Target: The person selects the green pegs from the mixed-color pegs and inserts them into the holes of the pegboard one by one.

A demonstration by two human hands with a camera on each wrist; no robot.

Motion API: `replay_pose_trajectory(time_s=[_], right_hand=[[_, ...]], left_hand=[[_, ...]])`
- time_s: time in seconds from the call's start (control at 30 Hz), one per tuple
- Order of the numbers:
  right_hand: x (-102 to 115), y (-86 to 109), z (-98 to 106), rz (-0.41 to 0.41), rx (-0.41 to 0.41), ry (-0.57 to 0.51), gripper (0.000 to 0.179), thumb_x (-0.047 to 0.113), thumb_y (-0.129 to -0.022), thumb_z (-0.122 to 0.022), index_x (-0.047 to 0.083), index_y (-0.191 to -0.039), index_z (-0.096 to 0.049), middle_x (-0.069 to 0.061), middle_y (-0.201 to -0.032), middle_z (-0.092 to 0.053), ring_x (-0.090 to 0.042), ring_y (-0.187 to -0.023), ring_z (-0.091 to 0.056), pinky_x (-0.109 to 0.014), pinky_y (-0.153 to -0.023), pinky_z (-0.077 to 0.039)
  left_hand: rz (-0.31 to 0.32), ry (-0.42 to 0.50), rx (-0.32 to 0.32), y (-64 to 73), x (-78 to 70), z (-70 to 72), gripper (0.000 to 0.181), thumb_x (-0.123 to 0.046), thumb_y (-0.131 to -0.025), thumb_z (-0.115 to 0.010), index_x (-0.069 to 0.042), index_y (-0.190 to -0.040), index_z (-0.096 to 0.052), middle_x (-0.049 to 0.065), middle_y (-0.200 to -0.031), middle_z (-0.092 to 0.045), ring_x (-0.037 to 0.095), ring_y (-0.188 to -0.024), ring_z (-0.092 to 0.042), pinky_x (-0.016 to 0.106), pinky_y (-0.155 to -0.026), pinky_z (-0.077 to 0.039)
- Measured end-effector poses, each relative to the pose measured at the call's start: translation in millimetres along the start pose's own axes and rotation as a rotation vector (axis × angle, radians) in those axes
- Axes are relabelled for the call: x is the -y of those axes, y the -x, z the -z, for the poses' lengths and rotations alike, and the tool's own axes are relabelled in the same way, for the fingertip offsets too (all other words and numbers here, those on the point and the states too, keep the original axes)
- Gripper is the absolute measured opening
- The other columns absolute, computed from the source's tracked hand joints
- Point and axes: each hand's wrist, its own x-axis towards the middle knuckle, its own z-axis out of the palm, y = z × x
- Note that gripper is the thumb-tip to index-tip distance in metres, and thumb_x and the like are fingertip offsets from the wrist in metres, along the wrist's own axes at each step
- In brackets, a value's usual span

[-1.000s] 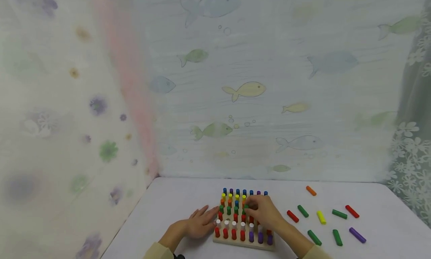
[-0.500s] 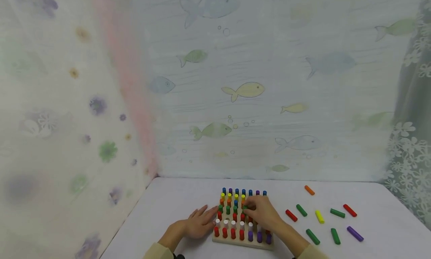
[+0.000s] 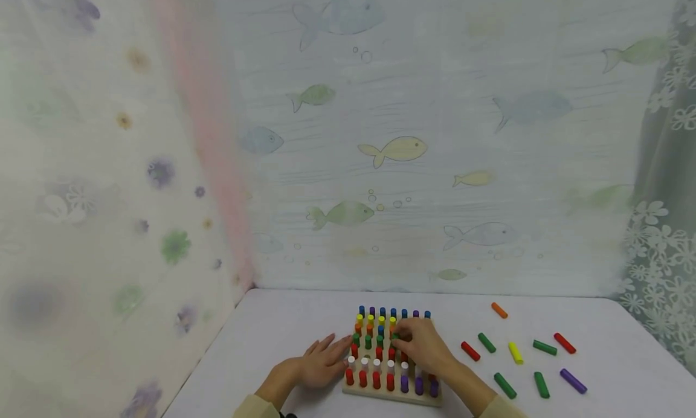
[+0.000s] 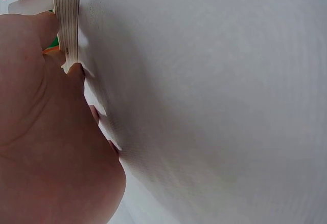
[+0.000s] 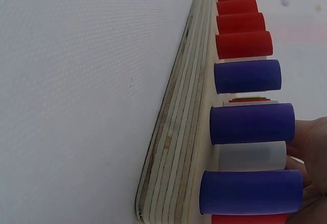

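A wooden pegboard stands on the white table, holding rows of upright coloured pegs. My right hand reaches over its right part, thumb and fingertips pinching a green peg in the green row. The hand hides several pegs behind it. My left hand lies by the board's left side with its fingers extended; in the left wrist view its fingers meet the board's plywood edge. Purple pegs and red pegs fill the near row in the right wrist view. One hole in the red row, left side, has no peg.
Loose pegs lie scattered right of the board: an orange peg farthest back, a yellow peg, a purple peg, red pegs and several green ones. A fish-patterned curtain hangs behind the table.
The head view has shifted slightly. My right hand stays on the green peg, with its fingertips barely moved, and my left hand stays at the board's side.
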Motion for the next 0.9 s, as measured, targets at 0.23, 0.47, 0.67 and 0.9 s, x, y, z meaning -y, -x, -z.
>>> replay_pose_trajectory(time_s=[0.23,0.47,0.67,0.9], right_hand=[[0.3,-1.2,1.1,0.0,0.033,0.013,0.009,0.009,-0.092,-0.076,0.005,-0.099,-0.076,0.002,-0.089,-0.075,-0.012,-0.079,-0.068,-0.029,-0.07,-0.059],[1.4,-2.5,2.5,0.0,0.106,0.033,0.017,0.015,-0.097,-0.07,0.004,-0.109,-0.077,0.003,-0.095,-0.074,-0.013,-0.085,-0.067,-0.031,-0.075,-0.058],[4.7,2.5,11.2,-0.015,0.149,0.009,0.023,0.014,-0.099,-0.068,0.001,-0.118,-0.073,0.001,-0.101,-0.074,-0.016,-0.09,-0.067,-0.037,-0.08,-0.06],[9.3,16.7,34.0,-0.012,0.154,-0.008,0.022,0.013,-0.1,-0.066,0.001,-0.118,-0.071,0.001,-0.099,-0.071,-0.015,-0.086,-0.063,-0.025,-0.071,-0.055]], left_hand=[[0.008,0.01,0.004,-4.2,0.3,0.0,0.066,-0.053,-0.107,-0.04,-0.024,-0.164,-0.025,-0.002,-0.169,-0.027,0.034,-0.157,-0.011,0.063,-0.124,-0.006],[0.002,-0.001,0.003,-10.4,9.4,-2.9,0.069,-0.06,-0.106,-0.035,-0.028,-0.165,-0.021,-0.002,-0.169,-0.025,0.035,-0.158,-0.008,0.065,-0.123,-0.004],[0.011,0.007,-0.006,-5.5,2.2,-0.1,0.065,-0.054,-0.107,-0.039,-0.026,-0.164,-0.024,0.0,-0.168,-0.028,0.035,-0.157,-0.011,0.064,-0.123,-0.007],[0.0,0.014,-0.018,-6.3,6.0,-3.2,0.065,-0.055,-0.106,-0.04,-0.028,-0.164,-0.025,-0.001,-0.168,-0.03,0.035,-0.157,-0.013,0.064,-0.123,-0.008]])
